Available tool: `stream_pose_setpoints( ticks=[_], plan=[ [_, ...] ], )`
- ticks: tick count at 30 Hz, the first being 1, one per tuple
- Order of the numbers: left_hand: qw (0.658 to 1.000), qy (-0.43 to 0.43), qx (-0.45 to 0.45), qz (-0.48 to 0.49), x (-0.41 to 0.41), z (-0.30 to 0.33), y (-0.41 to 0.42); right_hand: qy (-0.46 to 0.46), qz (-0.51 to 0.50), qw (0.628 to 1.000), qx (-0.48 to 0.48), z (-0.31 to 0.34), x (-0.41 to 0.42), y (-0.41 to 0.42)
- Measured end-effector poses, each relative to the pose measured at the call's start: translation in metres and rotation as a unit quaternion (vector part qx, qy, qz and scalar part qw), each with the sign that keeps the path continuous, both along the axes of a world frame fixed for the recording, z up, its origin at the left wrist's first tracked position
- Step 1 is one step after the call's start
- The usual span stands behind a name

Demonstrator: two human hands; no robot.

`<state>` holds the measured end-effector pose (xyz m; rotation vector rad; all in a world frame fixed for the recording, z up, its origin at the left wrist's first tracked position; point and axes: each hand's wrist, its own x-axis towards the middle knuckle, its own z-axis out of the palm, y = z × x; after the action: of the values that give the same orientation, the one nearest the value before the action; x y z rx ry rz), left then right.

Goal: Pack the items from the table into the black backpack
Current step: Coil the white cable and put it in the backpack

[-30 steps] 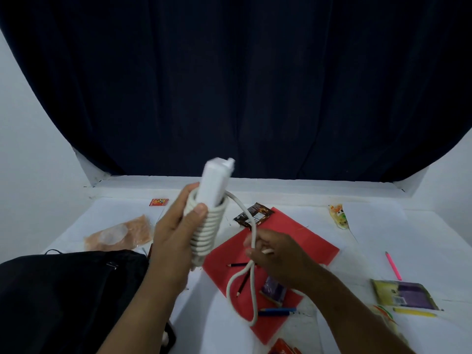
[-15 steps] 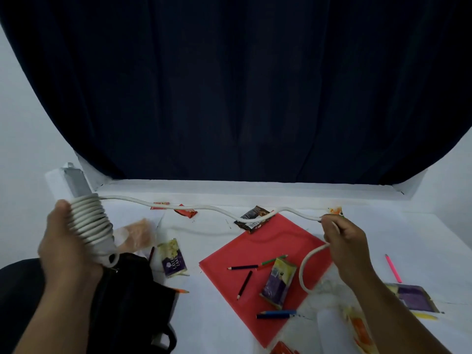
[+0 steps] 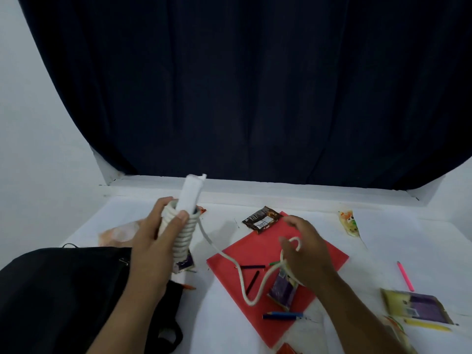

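My left hand [image 3: 155,241] grips a white power strip [image 3: 190,195] held upright, with its white cord wound in coils [image 3: 184,236] around the lower part. The loose end of the cord [image 3: 245,282] droops over the red folder [image 3: 324,254] and loops back up into my right hand [image 3: 304,249], which pinches it. The black backpack [image 3: 61,297] lies at the lower left, just below my left hand.
On the white table [image 3: 408,241] lie a brown snack packet [image 3: 263,219], a purple sachet [image 3: 282,290], pencils, a blue pencil [image 3: 282,315], a pink pen [image 3: 405,275], a yellow-purple packet [image 3: 416,306], a green-orange sachet [image 3: 348,222] and a clear bag [image 3: 117,233]. A dark curtain hangs behind.
My hands were spread wide with the cord stretched between them. Both have come back to the middle, the cord now hangs slack, and more of it is wound on the strip.
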<state>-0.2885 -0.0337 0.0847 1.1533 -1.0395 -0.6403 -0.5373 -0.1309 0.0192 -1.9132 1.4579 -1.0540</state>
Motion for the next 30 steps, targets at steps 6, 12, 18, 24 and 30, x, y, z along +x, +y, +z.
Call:
stream_pose_setpoints(
  ticks=[6, 12, 18, 24, 30],
  plan=[
    [0.981, 0.068, 0.03, -0.181, -0.033, 0.001, 0.008, -0.074, 0.185, 0.98, 0.017, 0.012, 0.044, 0.029],
    [0.979, 0.101, 0.016, -0.177, -0.042, 0.005, 0.011, -0.213, 0.222, 0.943, 0.128, -0.003, 0.054, 0.046],
    [0.999, 0.026, 0.033, -0.013, -0.035, -0.005, 0.012, -0.098, 0.192, 0.972, 0.098, -0.002, 0.044, 0.055],
    [0.991, -0.076, 0.046, 0.097, -0.025, -0.016, 0.015, 0.033, 0.154, 0.985, -0.066, 0.011, 0.043, 0.057],
    [0.982, -0.133, 0.042, 0.125, -0.02, -0.021, 0.021, 0.035, 0.112, 0.992, -0.053, 0.008, 0.033, 0.049]
  ],
)
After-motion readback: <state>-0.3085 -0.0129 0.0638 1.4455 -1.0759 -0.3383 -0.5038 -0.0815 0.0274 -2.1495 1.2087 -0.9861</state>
